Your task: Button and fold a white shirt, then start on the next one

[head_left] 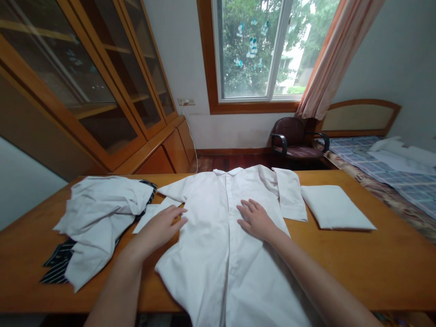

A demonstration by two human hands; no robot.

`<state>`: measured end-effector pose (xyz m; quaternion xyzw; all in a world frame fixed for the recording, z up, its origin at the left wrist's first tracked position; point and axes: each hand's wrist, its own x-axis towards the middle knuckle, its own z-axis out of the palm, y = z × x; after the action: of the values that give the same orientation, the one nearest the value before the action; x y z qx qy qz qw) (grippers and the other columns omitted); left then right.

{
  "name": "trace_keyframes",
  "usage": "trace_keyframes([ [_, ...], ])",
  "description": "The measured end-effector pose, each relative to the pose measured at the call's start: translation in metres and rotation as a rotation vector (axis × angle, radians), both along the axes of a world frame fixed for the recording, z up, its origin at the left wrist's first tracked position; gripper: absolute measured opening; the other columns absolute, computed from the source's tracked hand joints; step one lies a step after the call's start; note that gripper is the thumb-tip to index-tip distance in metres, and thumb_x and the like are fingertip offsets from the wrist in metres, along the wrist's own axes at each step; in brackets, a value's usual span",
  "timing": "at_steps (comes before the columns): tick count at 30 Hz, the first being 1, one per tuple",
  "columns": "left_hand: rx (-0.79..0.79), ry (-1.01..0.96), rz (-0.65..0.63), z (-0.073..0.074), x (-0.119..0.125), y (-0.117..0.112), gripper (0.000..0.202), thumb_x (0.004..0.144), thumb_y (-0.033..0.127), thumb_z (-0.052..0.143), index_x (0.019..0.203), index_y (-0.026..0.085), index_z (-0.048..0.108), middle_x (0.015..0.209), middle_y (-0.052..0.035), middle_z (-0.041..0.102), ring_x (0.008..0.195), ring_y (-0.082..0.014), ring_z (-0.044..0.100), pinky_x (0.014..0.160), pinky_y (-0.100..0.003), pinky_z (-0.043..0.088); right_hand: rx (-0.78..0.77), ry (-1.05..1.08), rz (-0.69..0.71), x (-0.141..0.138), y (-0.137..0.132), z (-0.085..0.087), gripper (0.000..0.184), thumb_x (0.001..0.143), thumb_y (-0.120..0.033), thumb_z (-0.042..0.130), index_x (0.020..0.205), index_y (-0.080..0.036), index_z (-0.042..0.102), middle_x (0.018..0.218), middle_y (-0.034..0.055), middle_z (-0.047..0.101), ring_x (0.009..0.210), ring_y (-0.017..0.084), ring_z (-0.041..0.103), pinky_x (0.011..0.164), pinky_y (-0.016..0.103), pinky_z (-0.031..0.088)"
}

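A white button-front shirt (207, 236) lies spread face up on the wooden table (344, 268), its collar at the far edge and its hem hanging over the near edge. My left hand (166, 222) is at the shirt's left side, fingers apart, by the sleeve there. On the right half of the shirt front, near the button placket, my right hand (254, 219) rests with fingers spread. The right sleeve lies bent outward on the table. Neither hand grips any cloth that I can see.
A crumpled white garment (105, 209) with black striped cloth (59, 261) under it lies on the table's left. To the right is a folded white cloth (337, 207). Beyond stand a glass-door cabinet (136, 68), an armchair (296, 138) and a bed (391, 159).
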<state>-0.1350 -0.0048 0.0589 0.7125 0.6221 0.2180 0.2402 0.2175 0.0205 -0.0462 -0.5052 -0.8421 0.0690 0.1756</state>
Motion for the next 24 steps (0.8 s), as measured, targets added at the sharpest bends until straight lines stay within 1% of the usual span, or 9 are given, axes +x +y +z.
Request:
trace_keyframes([
  [1, 0.006, 0.020, -0.114, -0.004, 0.008, 0.004, 0.038, 0.082, 0.049, 0.062, 0.108, 0.024, 0.074, 0.119, -0.0065, 0.071, 0.118, -0.0286, 0.061, 0.106, -0.035, 0.042, 0.001, -0.001, 0.013, -0.003, -0.002, 0.001, 0.052, 0.094, -0.043, 0.056, 0.142, -0.022, 0.054, 0.151, 0.0125, 0.047, 0.143, 0.035, 0.034, 0.118, 0.053, 0.028],
  [3, -0.005, 0.070, -0.308, -0.017, 0.025, 0.012, 0.038, 0.089, 0.044, 0.054, 0.117, 0.025, 0.071, 0.129, -0.0064, 0.067, 0.127, -0.0261, 0.056, 0.113, -0.036, 0.038, 0.001, 0.002, 0.061, -0.009, -0.005, 0.003, 0.054, 0.095, -0.044, 0.056, 0.145, -0.024, 0.051, 0.153, 0.0114, 0.045, 0.145, 0.035, 0.033, 0.118, 0.054, 0.026],
  [6, 0.012, 0.135, -0.457, -0.044, 0.054, 0.026, 0.039, 0.093, 0.036, 0.050, 0.125, 0.023, 0.067, 0.142, -0.0073, 0.059, 0.141, -0.0252, 0.044, 0.118, -0.040, 0.032, -0.007, 0.000, 0.158, -0.017, -0.010, 0.004, 0.056, 0.096, -0.044, 0.054, 0.148, -0.025, 0.046, 0.155, 0.0099, 0.043, 0.146, 0.032, 0.033, 0.119, 0.053, 0.026],
  [8, 0.033, 0.216, -0.511, -0.062, 0.071, 0.037, 0.042, 0.095, 0.033, 0.048, 0.132, 0.021, 0.062, 0.148, -0.0094, 0.052, 0.145, -0.0265, 0.037, 0.119, -0.044, 0.030, -0.012, -0.007, 0.188, -0.020, -0.011, 0.003, 0.057, 0.097, -0.043, 0.052, 0.150, -0.025, 0.043, 0.156, 0.0094, 0.041, 0.146, 0.030, 0.032, 0.120, 0.053, 0.024],
  [11, 0.095, 0.343, -0.464, -0.085, 0.090, 0.052, 0.047, 0.099, 0.032, 0.043, 0.142, 0.018, 0.052, 0.156, -0.0119, 0.040, 0.149, -0.0293, 0.030, 0.120, -0.051, 0.027, -0.020, -0.015, 0.186, -0.021, -0.013, 0.000, 0.057, 0.099, -0.042, 0.050, 0.152, -0.023, 0.041, 0.157, 0.0097, 0.040, 0.147, 0.030, 0.031, 0.121, 0.054, 0.022],
  [13, 0.162, 0.384, -0.427, -0.099, 0.097, 0.059, 0.048, 0.100, 0.034, 0.043, 0.145, 0.019, 0.048, 0.158, -0.0119, 0.038, 0.149, -0.0300, 0.028, 0.120, -0.054, 0.025, -0.030, -0.005, 0.183, -0.021, -0.013, 0.000, 0.057, 0.098, -0.041, 0.050, 0.151, -0.022, 0.041, 0.157, 0.0096, 0.040, 0.148, 0.029, 0.031, 0.121, 0.053, 0.023],
  [16, 0.273, 0.392, -0.399, -0.115, 0.097, 0.062, 0.049, 0.101, 0.037, 0.041, 0.147, 0.022, 0.046, 0.158, -0.0101, 0.038, 0.149, -0.0277, 0.029, 0.121, -0.052, 0.023, -0.034, 0.040, 0.165, -0.020, -0.012, -0.001, 0.053, 0.098, -0.037, 0.051, 0.148, -0.021, 0.046, 0.154, 0.0096, 0.044, 0.146, 0.027, 0.035, 0.120, 0.051, 0.026],
  [19, 0.331, 0.386, -0.396, -0.122, 0.093, 0.059, 0.049, 0.101, 0.037, 0.040, 0.147, 0.023, 0.045, 0.158, -0.0080, 0.039, 0.149, -0.0254, 0.030, 0.122, -0.050, 0.021, -0.017, 0.106, 0.140, -0.019, -0.012, -0.001, 0.048, 0.096, -0.031, 0.052, 0.142, -0.019, 0.054, 0.148, 0.0104, 0.052, 0.141, 0.026, 0.043, 0.118, 0.049, 0.032],
  [24, 0.340, 0.389, -0.379, -0.123, 0.088, 0.050, 0.049, 0.101, 0.038, 0.040, 0.148, 0.025, 0.044, 0.159, -0.0060, 0.037, 0.149, -0.0256, 0.029, 0.123, -0.050, 0.020, -0.005, 0.175, 0.110, -0.015, -0.016, 0.000, 0.040, 0.094, -0.026, 0.053, 0.132, -0.020, 0.062, 0.140, 0.0090, 0.059, 0.133, 0.026, 0.049, 0.115, 0.045, 0.038],
])
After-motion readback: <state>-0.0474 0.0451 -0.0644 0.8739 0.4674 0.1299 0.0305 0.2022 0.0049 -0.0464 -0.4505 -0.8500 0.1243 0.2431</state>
